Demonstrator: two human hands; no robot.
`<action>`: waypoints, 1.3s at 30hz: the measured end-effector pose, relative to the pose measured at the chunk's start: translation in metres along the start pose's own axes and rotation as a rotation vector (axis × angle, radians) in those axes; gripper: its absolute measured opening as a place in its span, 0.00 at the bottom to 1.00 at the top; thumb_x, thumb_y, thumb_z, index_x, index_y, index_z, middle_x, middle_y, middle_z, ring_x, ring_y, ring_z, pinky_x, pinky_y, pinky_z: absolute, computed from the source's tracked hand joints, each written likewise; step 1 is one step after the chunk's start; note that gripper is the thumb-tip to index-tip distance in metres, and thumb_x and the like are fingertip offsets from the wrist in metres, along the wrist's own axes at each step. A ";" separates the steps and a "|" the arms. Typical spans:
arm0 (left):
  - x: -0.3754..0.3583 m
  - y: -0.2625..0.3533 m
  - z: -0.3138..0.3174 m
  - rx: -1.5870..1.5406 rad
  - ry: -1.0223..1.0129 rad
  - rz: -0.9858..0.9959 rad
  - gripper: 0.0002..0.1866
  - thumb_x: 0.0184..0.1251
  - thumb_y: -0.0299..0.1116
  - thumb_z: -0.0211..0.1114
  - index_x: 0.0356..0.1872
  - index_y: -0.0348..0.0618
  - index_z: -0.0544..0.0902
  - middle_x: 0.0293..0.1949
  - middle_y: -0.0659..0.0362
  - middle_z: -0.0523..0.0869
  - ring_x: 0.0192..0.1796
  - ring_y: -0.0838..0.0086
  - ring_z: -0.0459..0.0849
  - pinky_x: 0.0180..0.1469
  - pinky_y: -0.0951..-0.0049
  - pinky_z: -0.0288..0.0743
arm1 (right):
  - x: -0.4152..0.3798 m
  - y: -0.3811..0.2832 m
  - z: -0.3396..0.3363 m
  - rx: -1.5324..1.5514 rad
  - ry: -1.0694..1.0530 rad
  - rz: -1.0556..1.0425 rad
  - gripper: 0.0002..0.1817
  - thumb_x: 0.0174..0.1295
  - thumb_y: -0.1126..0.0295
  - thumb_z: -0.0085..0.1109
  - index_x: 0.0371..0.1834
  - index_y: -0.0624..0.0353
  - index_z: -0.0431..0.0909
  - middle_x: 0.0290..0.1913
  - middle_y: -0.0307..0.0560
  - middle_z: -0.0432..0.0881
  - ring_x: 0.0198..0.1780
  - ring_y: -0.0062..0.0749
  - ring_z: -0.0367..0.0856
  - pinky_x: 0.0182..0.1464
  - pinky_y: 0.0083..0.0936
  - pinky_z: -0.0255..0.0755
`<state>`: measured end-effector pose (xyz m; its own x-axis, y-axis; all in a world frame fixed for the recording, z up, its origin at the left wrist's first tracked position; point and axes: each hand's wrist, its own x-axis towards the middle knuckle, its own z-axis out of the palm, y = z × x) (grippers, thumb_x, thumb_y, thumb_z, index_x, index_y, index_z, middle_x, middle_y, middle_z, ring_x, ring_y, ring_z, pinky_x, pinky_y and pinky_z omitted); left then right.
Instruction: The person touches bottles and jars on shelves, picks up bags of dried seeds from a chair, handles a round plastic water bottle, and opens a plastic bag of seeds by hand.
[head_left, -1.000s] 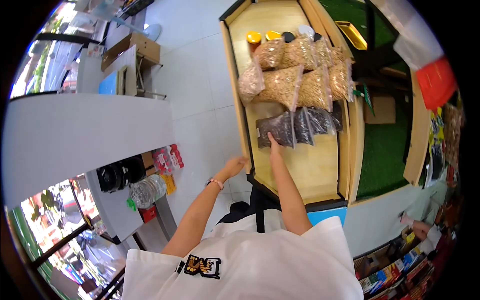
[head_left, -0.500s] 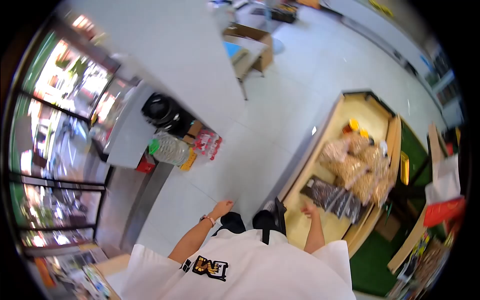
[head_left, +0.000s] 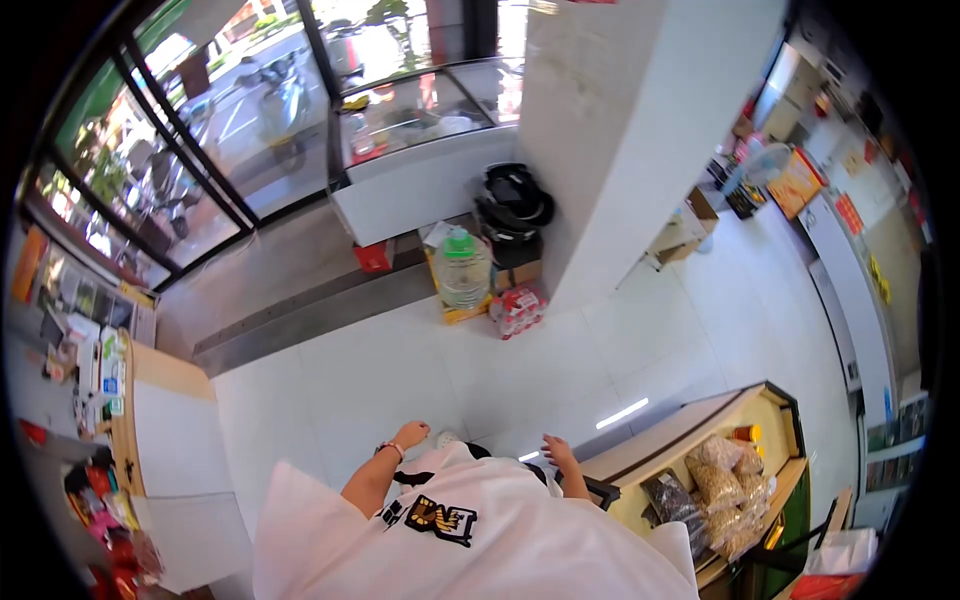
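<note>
At the lower centre of the head view, the right hand hangs free, fingers loosely spread, nothing visible in them. Left of it, the left hand has its fingers curled; whether they are fully closed I cannot tell, and no object shows there. Toward the lower right lies the wooden display tray, holding dark bags beside tan bags.

A second ago the right hand rested on the nearest dark bag; now it is apart from the bags, so that contact is over. The view has swung too: the tray has shifted from upper right to lower right, and the water jug now stands near the centre.
</note>
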<state>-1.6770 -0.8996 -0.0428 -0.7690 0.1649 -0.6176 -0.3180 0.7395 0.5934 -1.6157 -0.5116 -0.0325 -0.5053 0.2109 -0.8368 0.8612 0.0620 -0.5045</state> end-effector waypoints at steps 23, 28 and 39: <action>-0.018 -0.218 0.001 -0.289 0.260 -0.279 0.18 0.49 0.42 0.55 0.34 0.38 0.78 0.33 0.49 0.80 0.38 0.61 0.78 0.39 0.69 0.70 | 0.139 -0.167 0.161 -0.870 -0.431 -0.223 0.26 0.49 0.53 0.50 0.50 0.53 0.66 0.43 0.52 0.74 0.35 0.38 0.76 0.36 0.33 0.70; 0.032 -0.185 -0.107 -0.606 0.446 -0.393 0.16 0.51 0.40 0.54 0.31 0.37 0.78 0.27 0.52 0.81 0.29 0.68 0.79 0.33 0.72 0.72 | 0.181 -0.288 0.232 -0.866 -0.393 -0.306 0.24 0.50 0.54 0.49 0.47 0.56 0.67 0.30 0.48 0.78 0.26 0.33 0.74 0.31 0.27 0.69; 0.169 -0.092 -0.295 -0.619 0.453 -0.180 0.15 0.52 0.39 0.53 0.32 0.38 0.77 0.27 0.53 0.81 0.30 0.68 0.79 0.35 0.72 0.71 | 0.165 -0.468 0.401 -0.540 -0.464 -0.728 0.21 0.50 0.52 0.52 0.34 0.62 0.75 0.27 0.43 0.78 0.30 0.23 0.74 0.33 0.20 0.67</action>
<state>-1.9415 -1.1326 -0.0499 -0.7853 -0.3031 -0.5399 -0.6076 0.2092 0.7662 -2.1240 -0.8968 -0.0204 -0.7889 -0.4459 -0.4228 0.1878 0.4802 -0.8568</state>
